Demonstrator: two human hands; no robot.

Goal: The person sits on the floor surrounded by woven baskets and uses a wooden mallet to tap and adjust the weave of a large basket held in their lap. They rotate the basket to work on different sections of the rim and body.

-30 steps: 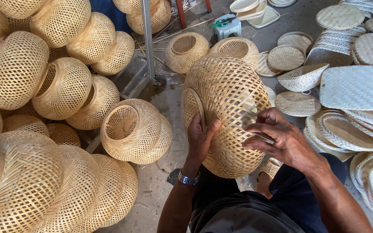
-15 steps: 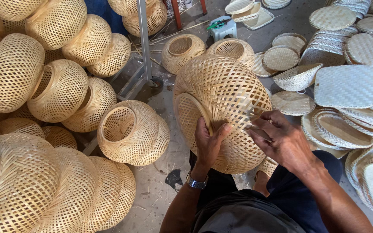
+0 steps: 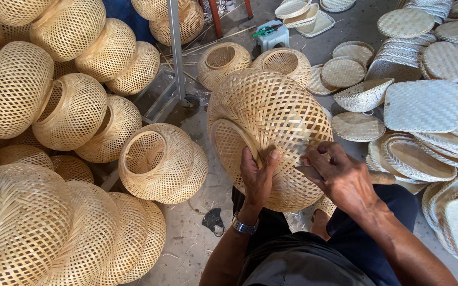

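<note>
The left hand (image 3: 257,177) grips the round pale woven bamboo lampshade (image 3: 271,130) at its rim, fingers curled, while the right hand (image 3: 340,177) pinches a loose strip on its side

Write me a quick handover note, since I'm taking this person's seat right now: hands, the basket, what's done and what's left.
Left hand grips the round woven bamboo basket at its open rim, propping it over the lap. Right hand pinches strips on the basket's side wall, a stick-like tool handle under the palm. The body is mostly woven; the patch at the right fingertips looks unfinished. Finished baskets lie left, flat woven trays right.
</note>
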